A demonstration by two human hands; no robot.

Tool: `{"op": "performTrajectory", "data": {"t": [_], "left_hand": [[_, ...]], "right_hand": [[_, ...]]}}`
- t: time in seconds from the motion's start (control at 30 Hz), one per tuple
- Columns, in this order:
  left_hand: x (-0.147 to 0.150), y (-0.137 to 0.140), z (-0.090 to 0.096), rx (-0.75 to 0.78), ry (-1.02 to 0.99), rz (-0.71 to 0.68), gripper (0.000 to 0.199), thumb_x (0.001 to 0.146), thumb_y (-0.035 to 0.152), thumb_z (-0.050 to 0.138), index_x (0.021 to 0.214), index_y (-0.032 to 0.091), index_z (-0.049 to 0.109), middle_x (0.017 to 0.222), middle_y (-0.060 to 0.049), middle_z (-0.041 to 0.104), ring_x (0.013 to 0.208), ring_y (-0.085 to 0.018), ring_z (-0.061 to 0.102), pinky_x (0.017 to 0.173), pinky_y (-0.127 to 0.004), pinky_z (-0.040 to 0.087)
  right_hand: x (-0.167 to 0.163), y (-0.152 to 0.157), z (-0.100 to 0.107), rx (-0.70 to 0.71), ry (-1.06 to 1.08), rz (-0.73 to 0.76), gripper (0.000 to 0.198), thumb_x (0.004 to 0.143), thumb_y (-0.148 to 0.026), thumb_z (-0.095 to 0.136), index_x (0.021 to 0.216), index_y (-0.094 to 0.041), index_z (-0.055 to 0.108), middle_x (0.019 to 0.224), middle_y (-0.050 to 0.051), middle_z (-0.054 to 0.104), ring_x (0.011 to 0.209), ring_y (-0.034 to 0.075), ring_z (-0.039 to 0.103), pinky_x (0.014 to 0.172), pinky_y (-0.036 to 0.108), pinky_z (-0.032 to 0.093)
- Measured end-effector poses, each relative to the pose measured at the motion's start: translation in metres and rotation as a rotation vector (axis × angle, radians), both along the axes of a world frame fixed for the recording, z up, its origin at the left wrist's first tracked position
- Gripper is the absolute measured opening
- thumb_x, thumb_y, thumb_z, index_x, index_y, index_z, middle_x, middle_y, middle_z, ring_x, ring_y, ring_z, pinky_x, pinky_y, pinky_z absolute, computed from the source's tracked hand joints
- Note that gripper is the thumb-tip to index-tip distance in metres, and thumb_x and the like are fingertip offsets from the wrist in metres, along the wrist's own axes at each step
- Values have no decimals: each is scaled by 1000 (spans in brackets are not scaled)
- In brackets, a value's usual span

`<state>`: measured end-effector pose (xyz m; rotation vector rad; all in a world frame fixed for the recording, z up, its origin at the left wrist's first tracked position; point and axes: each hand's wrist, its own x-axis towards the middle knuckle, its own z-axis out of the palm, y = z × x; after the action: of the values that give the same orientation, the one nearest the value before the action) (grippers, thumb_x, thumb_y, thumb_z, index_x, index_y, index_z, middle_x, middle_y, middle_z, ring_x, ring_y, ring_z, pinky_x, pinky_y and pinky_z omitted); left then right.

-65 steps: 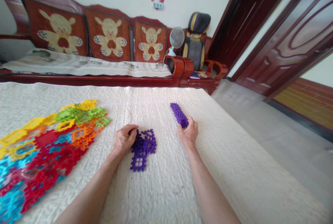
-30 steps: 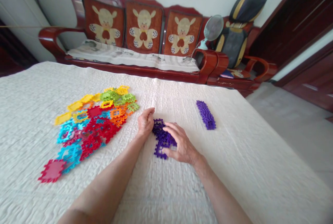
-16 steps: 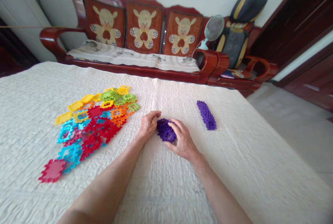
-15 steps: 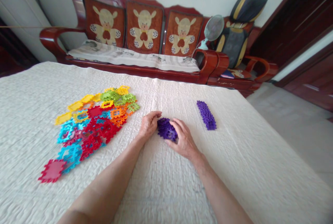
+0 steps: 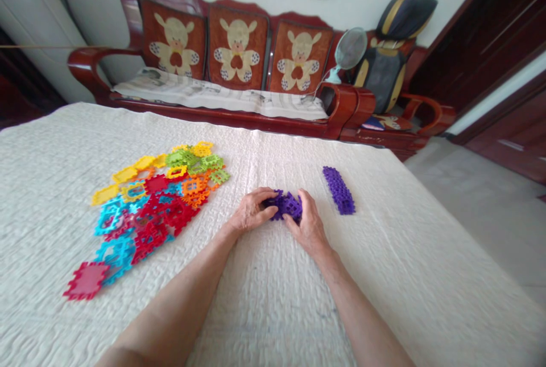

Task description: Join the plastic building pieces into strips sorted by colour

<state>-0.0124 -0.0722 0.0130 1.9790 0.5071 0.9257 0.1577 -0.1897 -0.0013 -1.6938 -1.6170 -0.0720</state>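
As we look down over the white cloth (image 5: pixel 264 310), we take the purple pile (image 5: pixel 288 206) as our landmark. Nearest us, well to its left, lies a red tile (image 5: pixel 88 280). The pile rests on the cloth between the two hands. We note the left hand (image 5: pixel 251 211) about half closed, thumb on the near side and fingers over the far side, pinching the pile's left end. The right hand (image 5: pixel 310 227) is curved rather more open, thumb and fingers clasping the right end. Fingers hide some of the pile; we cannot count its pieces. Left of the pile and apart from it, we record a heap (image 5: pixel 149 235) of red, blue, orange, green and yellow pieces. Right of the pile and a little farther off lies a purple row (image 5: pixel 339 190), slanting. Well beyond the pile we find a sofa (image 5: pixel 256 121) with three brown cushions (image 5: pixel 218 74); beyond and to the right, a fan (image 5: pixel 351 48) and a chair (image 5: pixel 384 77).
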Motion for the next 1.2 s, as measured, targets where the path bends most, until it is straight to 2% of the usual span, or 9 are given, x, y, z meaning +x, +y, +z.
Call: {"op": "performTrajectory", "data": {"t": [0.1,0.2,0.37,0.47,0.57,0.73,0.93,1.1,1.2], "left_hand": [[0,1,-2,-28,-20,-21,31,77,28,67,107,21,73,115,-11,70,107,-25,64,99,-41,48],[2,2,-6,-106,-40,30,26,76,29,67,101,21,75,103,-8,73,96,-23,67,90,-37,50],[5,3,-6,-467,-198,152,20,71,33,69,85,19,73,78,-2,71,70,-16,63,68,-29,50],[6,3,0,-629,-297,171,22,67,35,74,81,19,71,75,-1,71,69,-15,62,67,-28,48],[7,1,7,-719,-401,175,27,64,38,78,80,19,69,75,-1,72,71,-16,64,70,-28,49],[7,0,12,-788,-449,86,32,68,44,78,83,17,68,77,-3,73,76,-17,67,79,-31,51],[7,2,5,-861,-398,-56,31,72,41,76,92,17,70,86,-5,74,83,-17,68,79,-29,51],[7,0,3,-922,-348,-135,32,69,37,79,94,17,72,86,-4,74,78,-17,69,79,-30,52],[6,-1,3,-890,-284,-174,32,71,38,78,96,18,73,86,-5,75,76,-16,68,77,-30,52]], "right_hand": [[0,1,-1,15,27,-35,70,85,-28,60,147,-20,27,141,19,47,132,32,46,105,55,45],[1,1,-1,2,24,-18,69,85,-27,60,146,-20,29,139,18,48,131,31,47,104,54,46],[2,0,-1,1,23,3,68,84,-28,61,145,-21,31,140,17,48,131,31,47,106,55,44],[2,0,0,1,23,16,67,85,-30,60,145,-21,32,140,17,48,132,30,46,106,55,44],[1,0,1,7,17,34,66,85,-31,61,144,-20,33,140,17,49,132,30,46,107,55,43],[2,0,1,34,12,39,64,86,-32,60,143,-20,35,138,17,51,129,31,49,105,55,45],[1,0,6,113,2,36,48,91,-33,54,136,-21,46,130,14,58,122,28,55,102,52,48],[-4,-3,15,135,0,48,42,94,-31,51,134,-21,50,126,13,63,117,26,60,100,48,50],[-7,-3,18,161,12,48,37,94,-30,51,129,-21,55,121,12,67,112,25,63,97,46,52]]}}
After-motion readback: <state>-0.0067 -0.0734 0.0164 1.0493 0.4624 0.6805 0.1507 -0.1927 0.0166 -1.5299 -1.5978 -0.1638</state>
